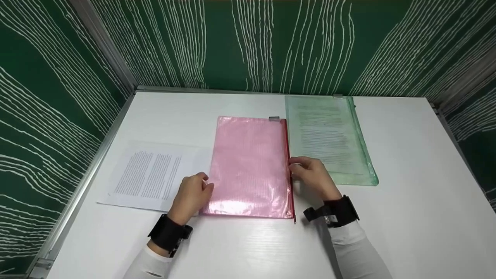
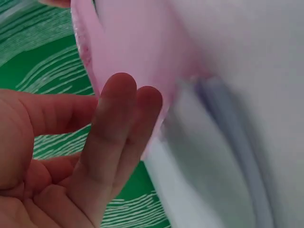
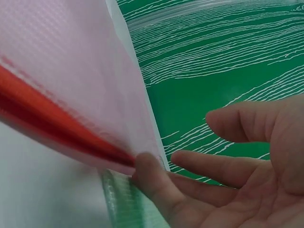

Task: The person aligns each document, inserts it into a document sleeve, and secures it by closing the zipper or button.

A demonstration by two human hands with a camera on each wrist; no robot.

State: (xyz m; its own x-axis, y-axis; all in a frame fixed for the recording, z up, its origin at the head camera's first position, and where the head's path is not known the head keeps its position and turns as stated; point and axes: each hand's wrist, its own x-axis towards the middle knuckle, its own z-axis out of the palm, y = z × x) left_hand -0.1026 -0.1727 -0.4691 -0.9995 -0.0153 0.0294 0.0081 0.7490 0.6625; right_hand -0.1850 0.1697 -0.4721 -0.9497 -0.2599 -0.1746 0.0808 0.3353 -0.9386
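Observation:
A pink zip folder (image 1: 250,166) lies flat at the middle of the white table, its red zip edge (image 1: 288,166) along the right side. My left hand (image 1: 192,195) is at its lower left edge; in the left wrist view the fingers (image 2: 111,128) are nearly straight and overlap the pink sheet. On the other side my right hand (image 1: 312,174) touches the zip edge. In the right wrist view one fingertip (image 3: 147,164) meets that edge, while the thumb (image 3: 237,121) stands apart from it.
Printed sheets (image 1: 151,174) lie to the left, partly beside my left hand. A green zip folder (image 1: 329,143) with printed pages inside lies at the back right, next to the pink one. Green panels with white lines (image 1: 255,46) rise behind the table's far edge.

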